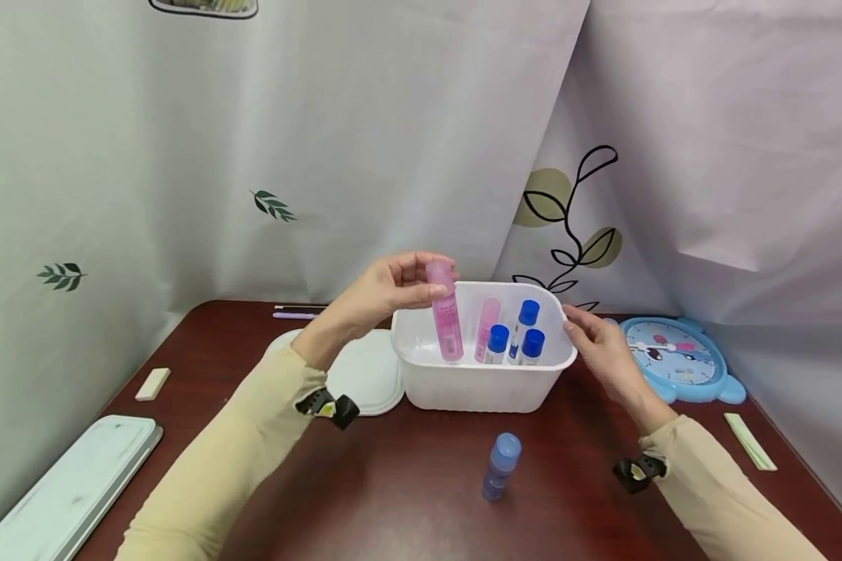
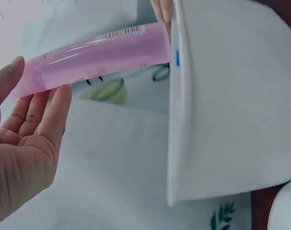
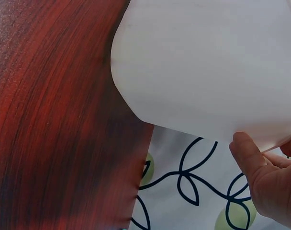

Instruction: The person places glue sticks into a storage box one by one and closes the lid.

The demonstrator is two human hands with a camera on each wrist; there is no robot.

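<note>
My left hand (image 1: 393, 287) pinches the cap end of a pink glue stick (image 1: 445, 319) that stands upright in the left part of a white plastic tub (image 1: 477, 386). The left wrist view shows the pink glue stick (image 2: 97, 55) passing behind the tub's rim (image 2: 173, 120), with my fingertips (image 2: 54, 108) round its cap. Inside the tub stand another pink stick (image 1: 487, 327) and three blue-capped sticks (image 1: 522, 339). My right hand (image 1: 592, 336) holds the tub's right rim; thumb (image 3: 248, 153) against the tub wall (image 3: 207, 67).
A blue glue stick (image 1: 500, 465) lies on the dark red table (image 1: 393, 483) in front of the tub. The white lid (image 1: 365, 374) rests left of the tub. A blue clock (image 1: 681, 358) is at the right, a white tray (image 1: 70, 487) at the left edge.
</note>
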